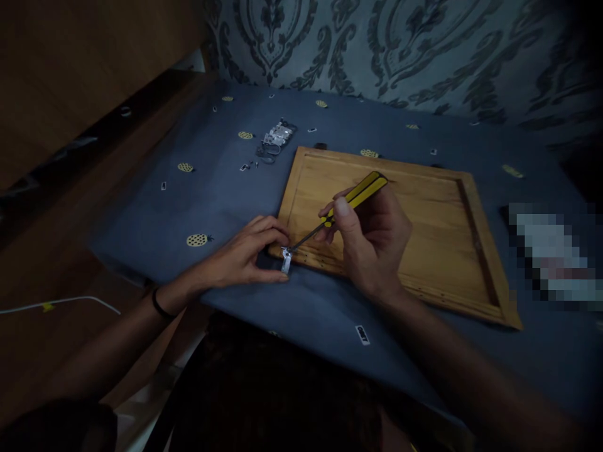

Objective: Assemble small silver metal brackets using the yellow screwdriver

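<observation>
My right hand (372, 242) grips a screwdriver with a yellow and black handle (360, 191), its thin shaft slanting down to the left. The tip meets a small silvery metal piece (286, 260) at the near left corner of a wooden tray (424, 207). My left hand (247, 254) pinches that metal piece between thumb and fingers, resting on the blue cloth (226, 182). A dark band circles my left wrist.
A cluster of small metal and black parts (276, 139) lies on the cloth at the back left. A blurred whitish object (551, 251) sits right of the tray. Patterned wallpaper stands behind; a wooden ledge runs along the left. A small label (362, 334) lies near the front.
</observation>
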`<state>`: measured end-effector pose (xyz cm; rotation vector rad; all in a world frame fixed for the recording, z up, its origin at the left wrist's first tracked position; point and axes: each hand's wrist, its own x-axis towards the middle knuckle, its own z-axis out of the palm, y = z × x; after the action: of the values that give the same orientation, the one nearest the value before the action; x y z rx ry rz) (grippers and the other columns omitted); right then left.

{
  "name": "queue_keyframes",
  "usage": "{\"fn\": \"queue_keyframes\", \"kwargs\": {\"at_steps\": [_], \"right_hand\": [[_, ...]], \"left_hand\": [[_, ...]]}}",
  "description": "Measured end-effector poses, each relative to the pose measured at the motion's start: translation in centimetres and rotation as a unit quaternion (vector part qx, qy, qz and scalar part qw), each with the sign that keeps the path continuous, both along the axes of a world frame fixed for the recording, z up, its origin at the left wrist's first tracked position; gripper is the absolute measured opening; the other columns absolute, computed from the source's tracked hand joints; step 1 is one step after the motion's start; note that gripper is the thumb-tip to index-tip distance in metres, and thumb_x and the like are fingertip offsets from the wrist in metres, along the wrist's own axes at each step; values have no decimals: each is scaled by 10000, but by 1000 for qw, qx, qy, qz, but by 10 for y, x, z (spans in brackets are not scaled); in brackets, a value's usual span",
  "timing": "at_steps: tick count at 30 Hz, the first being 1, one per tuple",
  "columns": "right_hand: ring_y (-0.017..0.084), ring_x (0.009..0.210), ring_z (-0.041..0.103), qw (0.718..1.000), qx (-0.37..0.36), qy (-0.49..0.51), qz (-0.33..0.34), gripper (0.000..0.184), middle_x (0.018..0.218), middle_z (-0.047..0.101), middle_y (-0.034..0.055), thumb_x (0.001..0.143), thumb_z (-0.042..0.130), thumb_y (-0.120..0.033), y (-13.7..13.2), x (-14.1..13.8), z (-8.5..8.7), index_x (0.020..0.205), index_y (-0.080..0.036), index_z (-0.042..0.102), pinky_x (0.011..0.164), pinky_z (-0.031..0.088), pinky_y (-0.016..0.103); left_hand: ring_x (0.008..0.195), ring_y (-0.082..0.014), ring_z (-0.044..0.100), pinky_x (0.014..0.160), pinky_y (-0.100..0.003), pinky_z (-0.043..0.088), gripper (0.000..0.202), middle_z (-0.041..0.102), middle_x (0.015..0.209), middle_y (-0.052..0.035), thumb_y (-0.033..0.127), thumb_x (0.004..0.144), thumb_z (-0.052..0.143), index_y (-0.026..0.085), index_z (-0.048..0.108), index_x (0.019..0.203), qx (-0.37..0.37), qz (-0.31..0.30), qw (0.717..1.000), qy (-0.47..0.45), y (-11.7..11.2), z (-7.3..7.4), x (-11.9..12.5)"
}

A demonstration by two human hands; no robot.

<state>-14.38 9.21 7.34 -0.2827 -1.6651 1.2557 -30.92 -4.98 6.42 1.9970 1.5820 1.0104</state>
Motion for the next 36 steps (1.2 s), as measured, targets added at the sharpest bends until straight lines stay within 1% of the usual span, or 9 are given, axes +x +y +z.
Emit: {"fn": "queue_keyframes", "kwargs": {"at_steps": [3, 6, 10, 14, 18, 21, 26, 31, 36], "right_hand": [[100, 478, 616, 1000, 3, -13, -10, 192, 802, 690, -29, 970, 728, -442, -2, 2, 2, 944, -281, 626, 417, 511, 243], [114, 525, 651, 999, -3, -33, -18, 213, 827, 698, -14, 975, 720, -457, -3, 5, 4, 944, -273, 617, 443, 542, 250], [123, 564, 666, 999, 1, -36, -9, 226, 877, 704, -7, 979, 705, -484, -3, 5, 5, 965, -282, 605, 448, 556, 255], [107, 530, 654, 999, 13, -28, -10, 184, 842, 672, -22, 987, 707, -438, -6, 6, 6, 948, -280, 620, 451, 552, 248], [128, 617, 693, 999, 25, -41, -11, 149, 875, 670, -10, 978, 724, -412, -10, 11, 5, 1019, -286, 656, 526, 609, 269], [158, 713, 723, 996, 55, -72, 8, 185, 933, 696, 9, 969, 734, -410, -10, 16, 5, 1098, -289, 679, 572, 640, 294], [184, 810, 751, 984, 113, -124, 62, 239, 984, 741, 13, 992, 701, -317, -5, 20, 12, 1230, -302, 691, 670, 668, 335], [184, 757, 739, 977, 129, -141, 89, 218, 957, 739, 16, 1003, 680, -367, 2, 13, 20, 1207, -292, 697, 635, 656, 338], [186, 702, 701, 962, 175, -174, 115, 218, 886, 723, 14, 993, 684, -449, 6, 4, 30, 1147, -295, 696, 614, 624, 342]], "left_hand": [[1135, -262, 600, 1011, -393, 495, 406, 658, 1198, -94, 419, 873, 850, 182, 653, 1138, 14, -4, 1000, 0, 0, 0, 0], [1158, -267, 597, 1026, -400, 494, 395, 655, 1220, -90, 423, 876, 844, 199, 653, 1139, -3, 3, 1000, -1, -1, 1, 0], [1171, -269, 595, 1041, -411, 492, 393, 654, 1243, -88, 439, 881, 834, 210, 654, 1146, -21, 10, 1000, -4, -1, 3, 1], [1164, -273, 599, 1040, -417, 496, 392, 657, 1237, -88, 444, 874, 839, 214, 660, 1136, -21, 11, 1000, -7, -1, 2, 1], [1168, -281, 595, 1040, -427, 499, 402, 655, 1238, -94, 447, 867, 845, 214, 660, 1137, -12, 8, 1000, -7, -1, 0, 0], [1163, -280, 594, 1033, -425, 500, 397, 656, 1238, -99, 444, 871, 842, 206, 658, 1130, -1, 4, 1000, -6, 0, -1, 0], [1185, -281, 583, 1043, -424, 497, 395, 646, 1254, -92, 445, 873, 839, 217, 655, 1137, -20, 5, 1000, 0, 0, 1, 1], [1204, -283, 577, 1056, -422, 498, 390, 644, 1248, -95, 418, 872, 841, 208, 654, 1142, -21, 7, 1000, -4, -1, 1, 2], [1205, -291, 586, 1072, -429, 498, 374, 646, 1238, -96, 424, 872, 835, 202, 660, 1118, -13, 6, 1000, -3, 0, -1, 1]]}}
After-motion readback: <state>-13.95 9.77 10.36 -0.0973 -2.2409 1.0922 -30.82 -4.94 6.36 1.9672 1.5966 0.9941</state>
